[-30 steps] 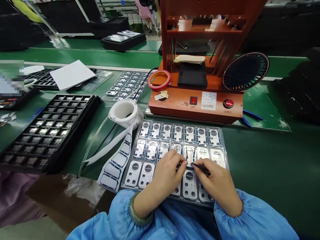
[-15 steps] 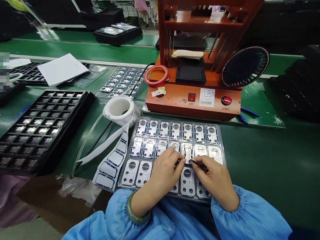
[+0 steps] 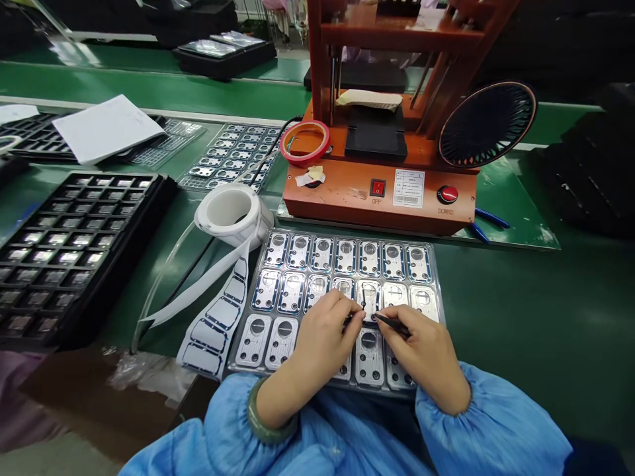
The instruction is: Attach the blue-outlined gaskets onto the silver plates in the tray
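Note:
A clear blister tray [image 3: 436, 311] of silver metal plates lies in front of me on the green table. My left hand [image 3: 325, 340] rests on its middle row, fingers pinched together at one plate [image 3: 368, 294]. My right hand [image 3: 429, 357] is closed on black tweezers [image 3: 391, 324] whose tips point left at the same plate. Both hands nearly touch over that plate. Blue sleeves cover both wrists, and a green bangle sits on the left one.
A white roll of label tape [image 3: 231, 211] trails a strip of blue-outlined labels leftward of the tray. A black compartment tray [image 3: 74, 244] sits left. An orange press machine [image 3: 380, 188] with a red tape ring [image 3: 305, 142] and black fan [image 3: 486, 125] stands behind.
The view has tilted slightly, so everything sits a little higher and leftward in frame. Both hands stay over the same plate in the middle row with barely any motion.

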A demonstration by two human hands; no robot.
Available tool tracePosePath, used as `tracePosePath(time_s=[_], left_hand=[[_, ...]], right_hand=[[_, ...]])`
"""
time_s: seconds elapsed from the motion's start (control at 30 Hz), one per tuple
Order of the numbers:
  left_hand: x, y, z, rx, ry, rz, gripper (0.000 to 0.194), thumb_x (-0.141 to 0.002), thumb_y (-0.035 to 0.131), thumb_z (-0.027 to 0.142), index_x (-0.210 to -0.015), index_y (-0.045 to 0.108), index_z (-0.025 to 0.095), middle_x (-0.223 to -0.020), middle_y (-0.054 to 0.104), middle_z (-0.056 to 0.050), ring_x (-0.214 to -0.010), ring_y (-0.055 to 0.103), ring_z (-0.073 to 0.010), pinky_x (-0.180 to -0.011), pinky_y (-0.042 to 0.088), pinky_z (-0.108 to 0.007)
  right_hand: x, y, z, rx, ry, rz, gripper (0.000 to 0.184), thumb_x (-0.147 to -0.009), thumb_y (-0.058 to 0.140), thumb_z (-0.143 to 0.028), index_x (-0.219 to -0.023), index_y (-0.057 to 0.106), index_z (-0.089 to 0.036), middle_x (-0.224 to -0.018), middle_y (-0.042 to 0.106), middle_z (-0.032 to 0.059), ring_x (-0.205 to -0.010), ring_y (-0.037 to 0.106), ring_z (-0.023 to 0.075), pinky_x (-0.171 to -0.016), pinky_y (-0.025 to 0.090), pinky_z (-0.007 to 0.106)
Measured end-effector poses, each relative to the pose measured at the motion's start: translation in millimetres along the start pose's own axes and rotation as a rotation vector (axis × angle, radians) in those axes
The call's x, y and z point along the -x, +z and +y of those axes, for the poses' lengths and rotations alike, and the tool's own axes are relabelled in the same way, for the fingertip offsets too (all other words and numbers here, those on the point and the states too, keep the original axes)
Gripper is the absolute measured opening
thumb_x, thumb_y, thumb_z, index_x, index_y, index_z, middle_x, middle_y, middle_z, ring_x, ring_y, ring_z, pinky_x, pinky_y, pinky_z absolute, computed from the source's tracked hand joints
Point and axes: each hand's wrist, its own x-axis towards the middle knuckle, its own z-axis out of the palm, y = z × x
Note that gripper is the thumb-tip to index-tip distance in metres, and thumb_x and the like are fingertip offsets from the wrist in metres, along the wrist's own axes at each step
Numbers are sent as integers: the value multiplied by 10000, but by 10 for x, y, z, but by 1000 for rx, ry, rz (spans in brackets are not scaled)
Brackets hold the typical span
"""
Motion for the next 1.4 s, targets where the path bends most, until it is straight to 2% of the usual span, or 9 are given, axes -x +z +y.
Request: tracePosePath(time_s=[0.87, 1.17, 1.4], left_hand=[[1, -18, 1, -8, 15, -11, 159, -917, 496, 230, -829, 619, 180, -809, 590, -25, -774, 585, -164, -683, 460, -288], [1, 11, -10, -18, 16, -7, 172, -922, 487, 245, -846, 626, 178, -805, 587, -29, -764, 575, -164, -679, 457, -287], [-2, -1, -11, -36, 59, 11, 170, -921, 484, 238, -830, 616, 182, -790, 587, -23, -747, 580, -154, -646, 450, -269]], right_hand=[[-16, -18, -24, 47, -29, -4, 151, -855, 516, -270, -826, 653, -215, -784, 711, -5, -698, 672, 165, -599, 470, 264], [-4, -4, 1, 20, 15, -23, 143, -852, 524, -276, -846, 657, -222, -814, 708, -17, -716, 666, 160, -626, 474, 273], [-11, -20, 5, 42, -16, -17, 140, -856, 528, -273, -842, 654, -215, -795, 707, -10, -703, 667, 162, -604, 478, 265]])
